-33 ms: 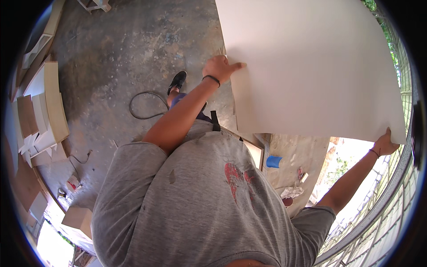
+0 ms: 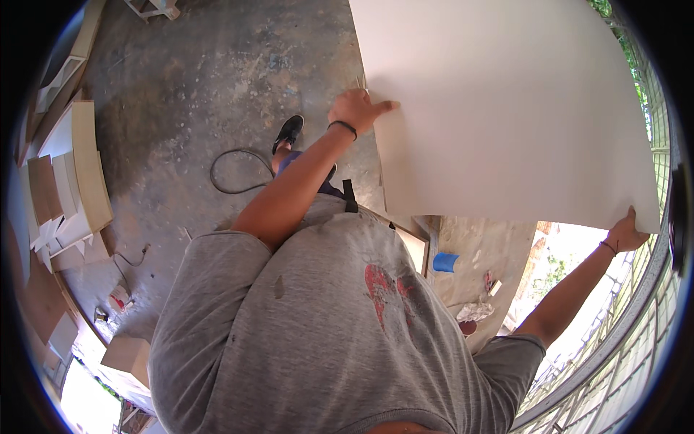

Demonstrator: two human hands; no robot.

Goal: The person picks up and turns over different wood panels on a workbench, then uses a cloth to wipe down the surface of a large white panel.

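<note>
Cloth of a grey shirt [image 2: 311, 311] lies nearest. Beyond it, the right hand [image 2: 627, 233] is clamped on the near right corner of a white panel [image 2: 506, 108], a digit laid over the face. Farther off, the left hand [image 2: 354, 108] pinches the panel's left edge, thumb on top; its fingers are largely hidden behind that edge. The panel lies ahead and to the right of the body. Gripping looks done, I judge; letting go is not. Whether anything supports the panel underneath, I cannot tell.

Its near edge runs roughly left to right, dipping slightly in view toward the right hand, while the left edge points away. The far end is cut off, so which way its long axis runs is uncertain. Beyond and around lie a blue cylindrical object [image 2: 445, 262], a looped cable [image 2: 212, 173] and stained floor [image 2: 188, 87].
</note>
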